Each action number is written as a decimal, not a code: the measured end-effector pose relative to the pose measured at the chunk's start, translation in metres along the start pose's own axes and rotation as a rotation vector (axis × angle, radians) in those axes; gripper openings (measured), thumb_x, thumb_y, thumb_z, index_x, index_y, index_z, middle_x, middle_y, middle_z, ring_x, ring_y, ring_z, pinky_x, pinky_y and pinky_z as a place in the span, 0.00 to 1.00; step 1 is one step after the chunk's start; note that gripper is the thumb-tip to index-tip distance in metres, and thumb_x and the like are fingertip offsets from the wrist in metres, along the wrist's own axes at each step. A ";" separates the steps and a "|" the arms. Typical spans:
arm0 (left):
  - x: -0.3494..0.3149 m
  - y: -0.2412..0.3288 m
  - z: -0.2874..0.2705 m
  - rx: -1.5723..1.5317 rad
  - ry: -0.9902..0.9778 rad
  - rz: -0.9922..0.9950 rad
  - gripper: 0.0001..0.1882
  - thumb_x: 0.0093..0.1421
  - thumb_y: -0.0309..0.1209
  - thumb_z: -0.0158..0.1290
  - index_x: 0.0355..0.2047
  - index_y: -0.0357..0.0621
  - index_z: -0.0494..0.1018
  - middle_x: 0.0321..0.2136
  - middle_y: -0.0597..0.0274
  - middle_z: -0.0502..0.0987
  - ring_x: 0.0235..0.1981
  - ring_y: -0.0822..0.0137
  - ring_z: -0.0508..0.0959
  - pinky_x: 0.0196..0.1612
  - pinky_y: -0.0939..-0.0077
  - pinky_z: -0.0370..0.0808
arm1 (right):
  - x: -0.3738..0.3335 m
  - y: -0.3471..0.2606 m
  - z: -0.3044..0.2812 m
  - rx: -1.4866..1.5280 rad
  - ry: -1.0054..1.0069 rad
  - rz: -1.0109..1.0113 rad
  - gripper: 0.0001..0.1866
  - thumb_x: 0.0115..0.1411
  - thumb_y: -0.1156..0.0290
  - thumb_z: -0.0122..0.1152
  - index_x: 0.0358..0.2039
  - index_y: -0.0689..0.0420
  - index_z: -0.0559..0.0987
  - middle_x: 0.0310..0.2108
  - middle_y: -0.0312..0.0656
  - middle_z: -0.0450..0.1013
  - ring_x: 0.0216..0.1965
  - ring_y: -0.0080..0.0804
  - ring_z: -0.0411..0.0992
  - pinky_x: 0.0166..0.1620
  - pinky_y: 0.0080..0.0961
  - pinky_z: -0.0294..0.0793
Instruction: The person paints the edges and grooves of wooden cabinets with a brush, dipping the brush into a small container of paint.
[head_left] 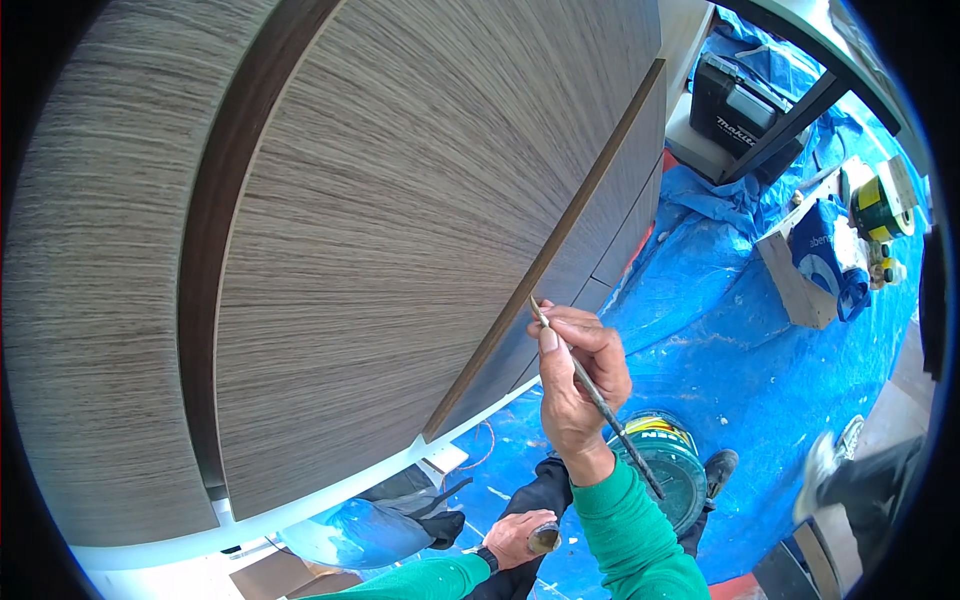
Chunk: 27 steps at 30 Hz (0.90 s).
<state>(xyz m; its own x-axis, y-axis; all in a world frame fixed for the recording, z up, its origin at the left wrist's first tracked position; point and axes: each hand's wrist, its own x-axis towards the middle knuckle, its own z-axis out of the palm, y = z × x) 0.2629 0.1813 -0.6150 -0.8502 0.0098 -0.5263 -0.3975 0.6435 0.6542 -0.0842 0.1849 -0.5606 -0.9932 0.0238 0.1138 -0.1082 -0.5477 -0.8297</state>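
My right hand [580, 385] pinches a slim paintbrush [618, 430] between thumb and fingers. The brush tip meets, or is very close to, the brown edge strip [575, 212] of a wood-grain panel [400, 200]. Lower down, my left hand [510, 541] is wrapped round a small cup [544, 538] with something brownish inside. A dark vertical groove [212, 240] runs between this panel and another wood-grain panel [95, 280] on the left.
Blue sheeting [720, 370] covers the floor. A green lidded bucket [680, 490] stands below my right forearm. Another person's leg [870, 485] is at right. A black toolbox [740, 115], a blue bag [825, 245] and a green tub [880, 210] lie further off.
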 end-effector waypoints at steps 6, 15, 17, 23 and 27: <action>-0.002 -0.002 0.001 0.000 0.003 0.004 0.31 0.58 0.38 0.70 0.61 0.50 0.75 0.58 0.58 0.81 0.56 0.53 0.82 0.58 0.58 0.80 | 0.000 0.002 0.001 -0.019 -0.010 -0.036 0.10 0.63 0.87 0.67 0.43 0.62 0.80 0.42 0.48 0.82 0.51 0.43 0.82 0.60 0.43 0.81; -0.003 -0.006 0.002 -0.012 -0.021 0.000 0.32 0.58 0.37 0.70 0.62 0.49 0.74 0.59 0.56 0.80 0.58 0.52 0.81 0.60 0.56 0.79 | -0.003 0.000 0.002 -0.029 -0.009 -0.020 0.10 0.63 0.86 0.68 0.42 0.62 0.80 0.41 0.47 0.83 0.49 0.41 0.82 0.61 0.46 0.81; -0.004 -0.006 0.003 -0.019 -0.024 -0.005 0.32 0.58 0.37 0.70 0.62 0.49 0.74 0.59 0.55 0.80 0.58 0.51 0.81 0.60 0.56 0.79 | -0.005 0.002 0.003 -0.031 -0.014 -0.023 0.10 0.63 0.86 0.69 0.42 0.62 0.80 0.41 0.46 0.83 0.48 0.40 0.82 0.61 0.47 0.81; -0.004 -0.005 0.002 -0.019 -0.026 -0.018 0.32 0.58 0.37 0.70 0.62 0.49 0.74 0.59 0.54 0.80 0.57 0.51 0.81 0.60 0.56 0.79 | -0.007 0.002 0.001 -0.027 -0.019 -0.063 0.10 0.62 0.86 0.69 0.42 0.62 0.80 0.39 0.46 0.83 0.47 0.40 0.82 0.61 0.50 0.80; -0.005 -0.007 0.004 -0.022 -0.015 -0.002 0.32 0.57 0.37 0.70 0.62 0.49 0.74 0.59 0.55 0.80 0.57 0.51 0.82 0.59 0.56 0.79 | -0.008 -0.001 0.004 -0.042 -0.027 -0.055 0.10 0.62 0.87 0.67 0.41 0.61 0.81 0.38 0.46 0.83 0.46 0.40 0.83 0.61 0.52 0.80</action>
<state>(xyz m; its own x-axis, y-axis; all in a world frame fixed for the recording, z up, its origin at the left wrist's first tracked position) 0.2709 0.1800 -0.6188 -0.8444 0.0199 -0.5354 -0.4069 0.6262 0.6651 -0.0754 0.1819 -0.5580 -0.9843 0.0304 0.1740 -0.1650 -0.5107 -0.8438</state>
